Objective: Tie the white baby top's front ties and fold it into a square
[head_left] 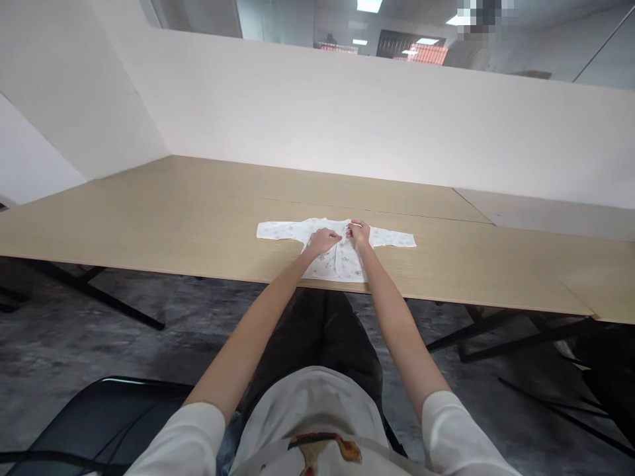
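A small white baby shirt (326,267) with a faint print lies spread on the wooden table (213,218), its two sleeves stretched out to the sides. Its lower hem is close to the table's front edge. My left hand (325,240) rests over the chest of the shirt, fingers closed and pointing right, toward the front opening. Just below the neckline, my right hand (358,233) pinches the edge of the front opening at the upper right. What lies between the left fingers is too small to make out.
A white partition (317,112) rises behind the table, with glass above it. A black chair (99,423) stands at the lower left. Dark metal table legs (99,294) show below the front edge.
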Demonstrator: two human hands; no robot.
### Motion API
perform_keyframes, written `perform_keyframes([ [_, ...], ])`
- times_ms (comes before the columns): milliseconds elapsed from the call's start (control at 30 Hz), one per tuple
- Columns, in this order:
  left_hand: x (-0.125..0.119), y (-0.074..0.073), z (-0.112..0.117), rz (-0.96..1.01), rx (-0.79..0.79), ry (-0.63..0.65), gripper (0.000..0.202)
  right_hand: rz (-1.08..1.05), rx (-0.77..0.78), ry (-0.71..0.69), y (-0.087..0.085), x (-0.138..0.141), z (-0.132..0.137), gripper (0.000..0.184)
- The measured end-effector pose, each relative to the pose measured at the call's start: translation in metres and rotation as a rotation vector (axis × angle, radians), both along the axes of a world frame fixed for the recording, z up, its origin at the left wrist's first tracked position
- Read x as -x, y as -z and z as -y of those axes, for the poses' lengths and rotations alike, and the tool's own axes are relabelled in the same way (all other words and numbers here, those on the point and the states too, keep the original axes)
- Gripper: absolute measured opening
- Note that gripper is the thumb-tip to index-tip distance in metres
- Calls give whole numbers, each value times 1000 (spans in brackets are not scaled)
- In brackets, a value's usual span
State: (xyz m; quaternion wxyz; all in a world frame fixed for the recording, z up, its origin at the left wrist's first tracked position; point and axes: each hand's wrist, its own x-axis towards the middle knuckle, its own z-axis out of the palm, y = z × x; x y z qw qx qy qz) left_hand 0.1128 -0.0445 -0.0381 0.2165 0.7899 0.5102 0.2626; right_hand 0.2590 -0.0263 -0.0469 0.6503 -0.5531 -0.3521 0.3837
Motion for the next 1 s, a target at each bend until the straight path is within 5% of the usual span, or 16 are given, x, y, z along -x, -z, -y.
perform_keyframes([
  [233,-4,14,0,-34,-123,-88,22,392,22,-182,12,3,25,11],
  [533,0,19,-3,13,-152,-77,18,760,-103,-230,12,3,40,18],
  [1000,4,19,-4,234,-83,-24,9,604,-4,-157,15,3,38,20],
])
